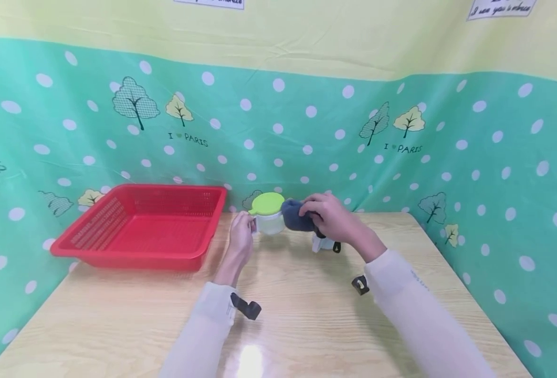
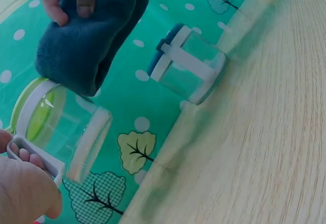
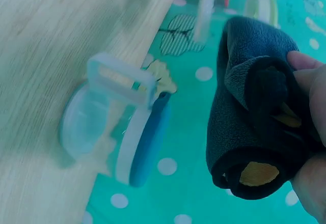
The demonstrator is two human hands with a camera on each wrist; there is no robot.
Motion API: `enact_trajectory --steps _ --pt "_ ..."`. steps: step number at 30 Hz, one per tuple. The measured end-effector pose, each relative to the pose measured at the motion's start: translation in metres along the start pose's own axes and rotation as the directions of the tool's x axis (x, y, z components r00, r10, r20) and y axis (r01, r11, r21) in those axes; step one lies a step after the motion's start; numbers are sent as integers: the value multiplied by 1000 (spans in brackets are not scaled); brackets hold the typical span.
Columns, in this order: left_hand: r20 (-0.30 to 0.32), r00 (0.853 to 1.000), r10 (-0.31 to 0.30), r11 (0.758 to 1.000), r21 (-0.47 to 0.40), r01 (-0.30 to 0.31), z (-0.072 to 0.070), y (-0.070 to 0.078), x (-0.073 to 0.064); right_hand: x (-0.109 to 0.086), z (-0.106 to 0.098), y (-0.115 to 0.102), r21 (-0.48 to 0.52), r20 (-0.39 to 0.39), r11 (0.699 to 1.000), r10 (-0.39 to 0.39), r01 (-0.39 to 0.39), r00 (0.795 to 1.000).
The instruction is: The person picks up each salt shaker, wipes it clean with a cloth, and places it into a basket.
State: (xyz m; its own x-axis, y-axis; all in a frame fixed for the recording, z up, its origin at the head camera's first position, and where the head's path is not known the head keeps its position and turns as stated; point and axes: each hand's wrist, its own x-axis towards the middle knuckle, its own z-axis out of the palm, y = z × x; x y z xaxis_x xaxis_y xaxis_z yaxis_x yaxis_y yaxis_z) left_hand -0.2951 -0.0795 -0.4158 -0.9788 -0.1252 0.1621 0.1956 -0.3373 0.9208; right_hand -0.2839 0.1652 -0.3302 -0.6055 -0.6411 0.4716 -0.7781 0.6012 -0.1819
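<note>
My left hand point(image 1: 241, 236) grips the white handle point(image 2: 55, 168) of a clear jar point(image 1: 271, 224) with a bright green lid point(image 1: 268, 203). The jar is held above the table, upright in the head view. In my right hand point(image 1: 332, 218) is a folded dark blue cloth point(image 1: 297, 216), pinched between thumb and fingers. That cloth is at the green-lidded jar's right side; whether it presses on the jar cannot be told. Behind and below the right hand, a second clear jar point(image 2: 191, 66) with a blue lid point(image 3: 153, 137) and a white handle point(image 3: 119, 81) stands on the table.
A red plastic basket point(image 1: 141, 262) with slotted walls sits at the back left of the wooden table point(image 1: 306, 315). A green and yellow patterned curtain point(image 1: 278, 105) hangs behind the table and along its sides. Black straps point(image 1: 246, 306) are on both sleeves.
</note>
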Motion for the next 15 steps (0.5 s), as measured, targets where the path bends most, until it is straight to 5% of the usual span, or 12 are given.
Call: enact_trajectory --steps 6,15 --pt "27 1000 1 1000 -23 -1 4 2 -1 -1 1 12 -21 -22 995 94 -95 995" --pt "123 992 -35 999 -14 37 6 6 -4 9 11 20 -75 -83 992 94 -100 992"
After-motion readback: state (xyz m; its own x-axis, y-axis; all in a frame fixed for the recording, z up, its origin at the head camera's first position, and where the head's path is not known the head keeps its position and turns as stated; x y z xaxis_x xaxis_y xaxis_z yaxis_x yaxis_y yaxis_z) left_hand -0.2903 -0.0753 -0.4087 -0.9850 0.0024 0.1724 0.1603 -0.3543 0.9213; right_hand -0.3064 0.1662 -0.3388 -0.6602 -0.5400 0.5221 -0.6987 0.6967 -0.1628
